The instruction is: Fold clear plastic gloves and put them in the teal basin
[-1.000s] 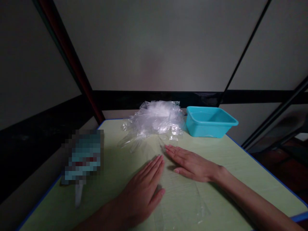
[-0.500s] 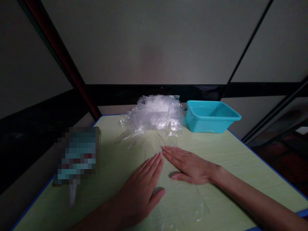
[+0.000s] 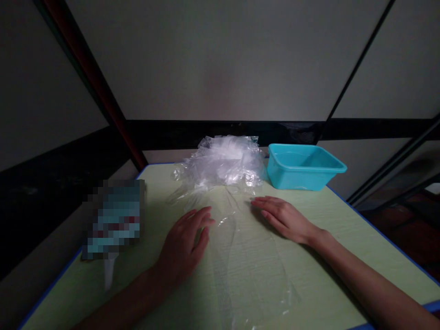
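A clear plastic bag [image 3: 250, 266] lies flat on the light green table [image 3: 360, 238], stretching from the near edge toward the far side. My left hand [image 3: 184, 243] rests palm down at the bag's left edge, fingers spread. My right hand [image 3: 283, 217] lies flat at its right edge, fingers extended. Neither hand holds anything. Just beyond the flat bag sits a heap of crumpled clear plastic bags [image 3: 223, 162].
A turquoise plastic tub [image 3: 304, 167] stands at the far right of the table, next to the heap. A blurred bluish package [image 3: 113, 220] lies at the left edge. The table has a blue rim, with dark walls behind.
Both hands have slid apart from the middle of the flat bag, the left one leftward and the right one rightward, so the plastic between them is now uncovered.
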A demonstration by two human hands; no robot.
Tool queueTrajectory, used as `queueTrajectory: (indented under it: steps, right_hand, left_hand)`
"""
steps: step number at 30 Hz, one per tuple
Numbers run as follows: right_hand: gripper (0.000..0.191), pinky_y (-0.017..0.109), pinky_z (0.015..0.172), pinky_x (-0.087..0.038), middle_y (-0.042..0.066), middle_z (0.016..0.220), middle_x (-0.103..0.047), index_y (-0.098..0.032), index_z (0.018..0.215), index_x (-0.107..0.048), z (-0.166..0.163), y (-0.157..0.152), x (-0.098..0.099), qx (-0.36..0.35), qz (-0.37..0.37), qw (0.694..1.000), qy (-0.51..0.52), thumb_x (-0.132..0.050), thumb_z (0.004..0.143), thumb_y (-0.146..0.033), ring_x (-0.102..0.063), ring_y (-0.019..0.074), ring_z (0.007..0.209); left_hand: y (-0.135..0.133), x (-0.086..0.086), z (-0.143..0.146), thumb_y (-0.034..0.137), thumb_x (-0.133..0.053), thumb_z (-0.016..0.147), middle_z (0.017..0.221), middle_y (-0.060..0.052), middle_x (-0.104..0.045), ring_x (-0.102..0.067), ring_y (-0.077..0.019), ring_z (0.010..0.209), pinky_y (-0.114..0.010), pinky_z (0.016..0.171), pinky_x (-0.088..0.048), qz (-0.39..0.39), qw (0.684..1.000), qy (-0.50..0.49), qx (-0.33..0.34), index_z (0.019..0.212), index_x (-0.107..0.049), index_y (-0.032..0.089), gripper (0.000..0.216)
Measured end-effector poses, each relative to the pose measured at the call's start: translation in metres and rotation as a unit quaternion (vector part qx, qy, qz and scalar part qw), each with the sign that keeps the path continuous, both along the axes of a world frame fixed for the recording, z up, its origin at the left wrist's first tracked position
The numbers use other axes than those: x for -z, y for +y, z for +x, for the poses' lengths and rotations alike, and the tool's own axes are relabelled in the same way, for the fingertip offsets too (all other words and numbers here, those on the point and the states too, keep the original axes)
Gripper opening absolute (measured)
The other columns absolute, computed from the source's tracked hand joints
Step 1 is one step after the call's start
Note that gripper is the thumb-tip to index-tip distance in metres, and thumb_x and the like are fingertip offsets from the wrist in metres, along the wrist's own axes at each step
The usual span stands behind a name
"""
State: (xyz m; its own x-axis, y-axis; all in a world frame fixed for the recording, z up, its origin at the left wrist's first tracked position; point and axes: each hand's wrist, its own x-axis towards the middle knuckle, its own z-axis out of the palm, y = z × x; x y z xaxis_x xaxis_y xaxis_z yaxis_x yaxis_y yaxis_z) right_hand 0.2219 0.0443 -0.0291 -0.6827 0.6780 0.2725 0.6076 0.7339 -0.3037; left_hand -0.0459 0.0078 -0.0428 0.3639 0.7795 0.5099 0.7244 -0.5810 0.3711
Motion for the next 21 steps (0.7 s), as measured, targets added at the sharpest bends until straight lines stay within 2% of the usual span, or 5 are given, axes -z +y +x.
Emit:
queueTrajectory:
  steps: [3,6,11,17,21]
  right_hand:
    - [0.036,0.044,0.096,-0.039,0.011,0.120,-0.055,-0.014,0.122,-0.048,0.006,0.004,0.002,0.018,0.009,0.999,0.029,-0.031,0.092,-0.023,-0.048,0.0208,0.114]
    - [0.036,0.043,0.096,-0.039,0.012,0.120,-0.055,-0.014,0.122,-0.048,0.007,0.006,0.004,0.023,0.005,0.999,0.041,-0.031,0.092,-0.023,-0.047,0.0205,0.114]
    - [0.036,0.044,0.096,-0.039,0.012,0.122,-0.053,-0.015,0.122,-0.048,0.005,0.007,0.004,0.028,0.009,0.999,0.036,-0.031,0.092,-0.022,-0.045,0.0213,0.116]
    - [0.036,0.042,0.097,-0.038,0.014,0.120,-0.055,-0.011,0.121,-0.049,0.005,0.006,0.002,0.025,0.008,0.999,0.024,-0.030,0.092,-0.023,-0.046,0.0215,0.115]
    - [0.036,0.043,0.097,-0.038,0.013,0.119,-0.055,-0.012,0.120,-0.049,0.006,0.006,0.001,0.020,0.016,0.999,0.027,-0.030,0.092,-0.023,-0.047,0.0213,0.114]
  left_hand:
    - [-0.003,-0.003,0.001,0.016,-0.039,0.084,0.094,-0.005,-0.068,-0.060,-0.0205,0.097,-0.042,0.092,-0.042,-0.011,1.000,-0.010,0.026,0.113,-0.046,0.018,0.030]
    - [-0.016,-0.013,0.009,0.014,-0.040,0.083,0.120,-0.008,-0.057,-0.052,-0.0190,0.111,-0.036,0.095,-0.040,-0.054,0.987,0.052,0.140,0.122,-0.043,0.017,0.040]
    - [-0.037,-0.033,0.028,0.023,-0.045,0.086,0.138,-0.008,-0.037,-0.026,-0.0192,0.129,-0.038,0.107,-0.018,-0.127,0.888,0.199,0.395,0.134,-0.030,0.013,0.052]
    - [-0.040,-0.027,0.030,0.019,-0.032,0.092,0.134,-0.007,-0.043,-0.029,-0.0177,0.128,-0.043,0.107,-0.014,-0.152,0.877,0.186,0.416,0.136,-0.026,0.015,0.045]
    - [-0.041,-0.025,0.024,0.023,-0.029,0.095,0.132,0.003,-0.045,-0.036,-0.0153,0.124,-0.042,0.107,-0.014,-0.152,0.882,0.161,0.415,0.136,-0.024,0.031,0.043]
